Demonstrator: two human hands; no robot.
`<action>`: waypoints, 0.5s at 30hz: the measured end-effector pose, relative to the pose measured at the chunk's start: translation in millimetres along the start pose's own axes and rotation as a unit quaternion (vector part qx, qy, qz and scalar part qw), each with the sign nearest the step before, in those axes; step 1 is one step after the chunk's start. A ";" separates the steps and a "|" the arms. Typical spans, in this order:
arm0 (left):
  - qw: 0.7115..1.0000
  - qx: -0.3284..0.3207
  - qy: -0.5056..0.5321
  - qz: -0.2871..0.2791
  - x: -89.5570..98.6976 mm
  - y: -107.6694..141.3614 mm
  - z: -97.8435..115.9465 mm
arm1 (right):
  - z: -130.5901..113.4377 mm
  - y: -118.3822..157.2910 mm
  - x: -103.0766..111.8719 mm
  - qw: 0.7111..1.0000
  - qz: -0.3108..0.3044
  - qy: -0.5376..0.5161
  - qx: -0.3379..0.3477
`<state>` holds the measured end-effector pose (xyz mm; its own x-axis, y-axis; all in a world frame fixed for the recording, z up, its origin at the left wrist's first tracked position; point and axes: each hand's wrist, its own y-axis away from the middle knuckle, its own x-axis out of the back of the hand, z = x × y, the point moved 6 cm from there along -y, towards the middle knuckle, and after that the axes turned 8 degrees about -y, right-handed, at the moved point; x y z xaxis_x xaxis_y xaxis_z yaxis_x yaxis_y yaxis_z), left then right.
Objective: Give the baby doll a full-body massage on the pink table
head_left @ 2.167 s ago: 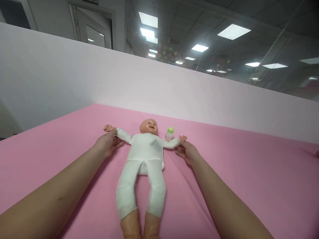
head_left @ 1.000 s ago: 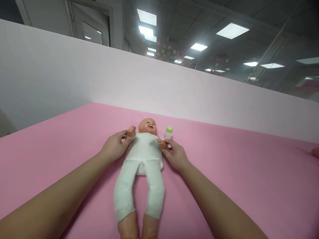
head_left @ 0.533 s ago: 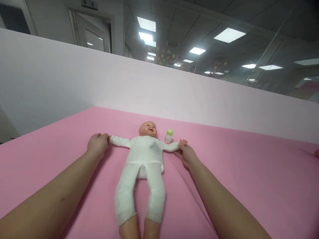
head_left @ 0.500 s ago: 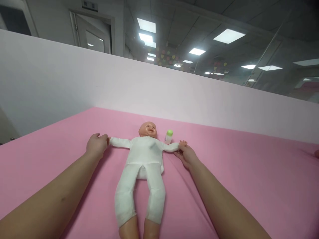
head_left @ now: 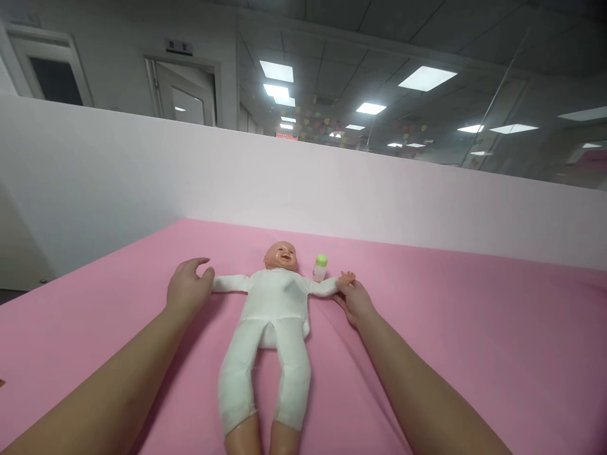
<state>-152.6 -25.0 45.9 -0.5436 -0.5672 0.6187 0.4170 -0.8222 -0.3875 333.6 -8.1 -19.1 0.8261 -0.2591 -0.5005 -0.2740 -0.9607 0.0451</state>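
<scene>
A baby doll [head_left: 276, 303] in a white cloth suit lies on its back on the pink surface, arms stretched out to both sides, bare feet towards me. My left hand [head_left: 190, 286] is at the doll's arm end on the left, thumb and fingers apart; it hides the doll's hand there. On the other side my right hand [head_left: 356, 303] pinches the doll's wrist, and the doll's small fingers show above mine. A small baby bottle [head_left: 320, 268] with a green cap stands just beyond the doll's arm on the right.
The pink padded surface [head_left: 450, 341] reaches up to a low white wall [head_left: 332, 189] at the back. Above the wall is glass with ceiling lights beyond it. A door [head_left: 183, 95] stands ajar at the back left.
My left hand has loosened from the doll's hand, its fingers lifting apart from the thumb. My right hand keeps its hold. The camera view has tilted up slightly.
</scene>
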 end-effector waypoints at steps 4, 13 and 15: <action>0.997 -0.065 -0.010 -0.051 22.1 32.9 50.4 | -2.8 4.7 -5.6 1.000 0.001 0.003 0.016; 0.959 -0.212 -0.073 -0.175 63.1 199.7 71.1 | -2.2 9.1 -15.3 0.999 -0.012 0.027 0.020; 0.940 -0.291 -0.091 -0.152 65.4 233.2 59.5 | -1.8 8.6 -15.7 0.999 -0.014 0.030 0.024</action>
<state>-47.6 -251.0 36.7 -0.4179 -0.3277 0.8474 -0.2359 -0.8616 -0.4495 319.2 -12.5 -9.2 0.8610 -0.2398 -0.4486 -0.2728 -0.9620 -0.0093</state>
